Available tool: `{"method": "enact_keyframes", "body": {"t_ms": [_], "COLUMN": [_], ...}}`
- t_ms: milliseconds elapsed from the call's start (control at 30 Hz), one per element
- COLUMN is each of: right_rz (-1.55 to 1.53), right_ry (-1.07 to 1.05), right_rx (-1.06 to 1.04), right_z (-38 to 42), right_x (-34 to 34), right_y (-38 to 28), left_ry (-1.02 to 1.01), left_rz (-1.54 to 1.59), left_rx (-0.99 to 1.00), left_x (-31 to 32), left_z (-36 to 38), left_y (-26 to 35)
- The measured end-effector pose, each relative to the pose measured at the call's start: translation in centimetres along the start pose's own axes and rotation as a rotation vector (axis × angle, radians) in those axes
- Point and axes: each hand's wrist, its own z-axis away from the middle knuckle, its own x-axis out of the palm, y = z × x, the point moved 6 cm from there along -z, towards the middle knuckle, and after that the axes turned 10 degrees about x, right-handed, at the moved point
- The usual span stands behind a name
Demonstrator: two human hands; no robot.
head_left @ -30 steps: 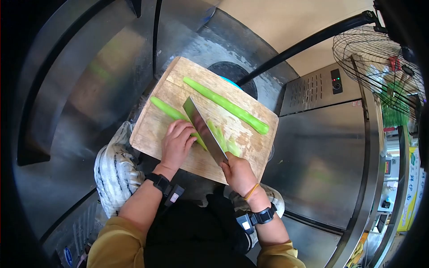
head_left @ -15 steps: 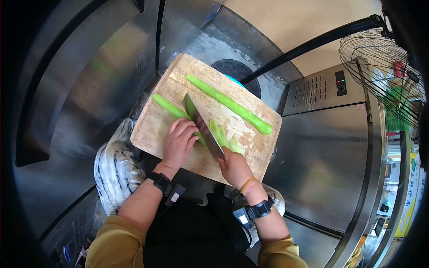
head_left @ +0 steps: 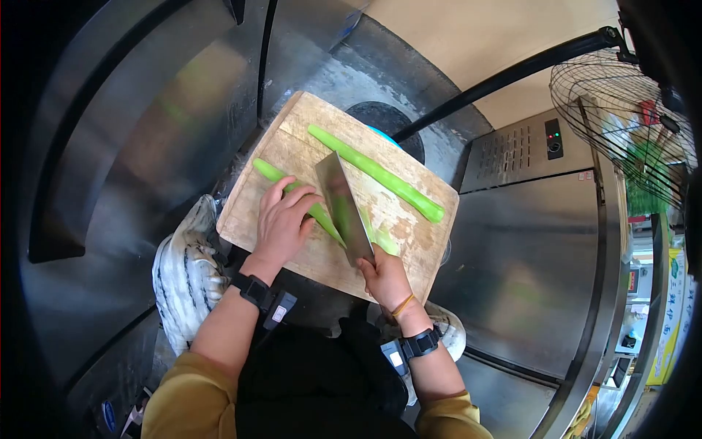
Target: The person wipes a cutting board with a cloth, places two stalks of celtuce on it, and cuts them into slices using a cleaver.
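My right hand [head_left: 385, 276] is closed round the handle of a broad cleaver [head_left: 345, 208]. Its blade slants over the board, just right of a long peeled green stem that looks like celtuce [head_left: 322, 219]. My left hand [head_left: 284, 225] lies over that stem and holds it down, fingers stretched across it and thumb at its near side. Pale green cut slices [head_left: 383, 238] lie beyond the blade, partly hidden by it. A second whole celtuce stem [head_left: 376, 172] rests along the far side of the wooden cutting board [head_left: 241, 212].
A steel cabinet [head_left: 523, 271] with a small control panel [head_left: 553, 139] stands at the right. A black pole [head_left: 504, 77] and a wire fan cage [head_left: 621, 110] reach in above it. Steel panels [head_left: 168, 124] rise at the left. A striped cloth-like covering [head_left: 186, 274] shows below the board.
The cleaver has lifted and shifted away from the stem, its blade turned more broadly to view. My left hand has slid slightly left and its fingers have straightened.
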Motion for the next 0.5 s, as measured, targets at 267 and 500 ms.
{"method": "enact_keyframes", "body": {"t_ms": [267, 500], "right_rz": [0.057, 0.104], "right_ry": [0.006, 0.083], "right_rx": [-0.012, -0.108], "right_z": [1.4, 2.8], "right_x": [-0.5, -1.3], "right_y": [0.3, -0.5], "left_ry": [-0.048, 0.055], "left_rz": [0.063, 0.127], "left_rx": [0.063, 0.107], "left_x": [1.3, 1.3], "left_z": [1.7, 2.3], "left_y": [0.9, 0.9]}}
